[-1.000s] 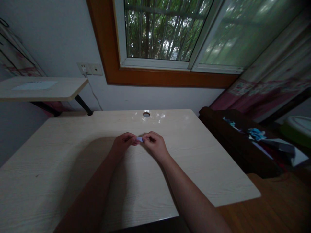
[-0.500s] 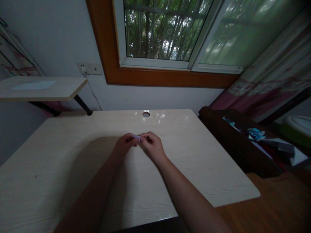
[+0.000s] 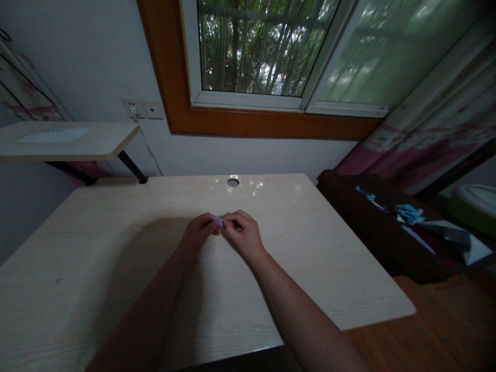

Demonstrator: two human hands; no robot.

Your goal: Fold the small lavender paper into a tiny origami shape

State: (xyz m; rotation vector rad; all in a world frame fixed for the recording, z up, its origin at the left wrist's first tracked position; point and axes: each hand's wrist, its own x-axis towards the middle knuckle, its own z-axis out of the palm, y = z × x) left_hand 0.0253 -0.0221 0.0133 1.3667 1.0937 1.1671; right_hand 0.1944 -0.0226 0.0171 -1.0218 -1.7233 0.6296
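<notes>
scrap (image 3: pixel 219 221), light and flimsy i'd judge, is best held as left hand (image 3: pixel 198 232) and right hand (image 3: pixel 245 232) pinch it, by its ends.

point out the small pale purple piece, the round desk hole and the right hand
Small pale purple piece (image 3: pixel 218 221): head view, on its exposed middle.
Round desk hole (image 3: pixel 233 183): head view, on the middle of its opening.
Right hand (image 3: pixel 247 232): head view, on its back.

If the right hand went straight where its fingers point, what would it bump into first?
Probably the left hand. The right hand points at it, with the small pale piece at both hands' fingertips. Depth is hard to judge; they might already touch.
</notes>
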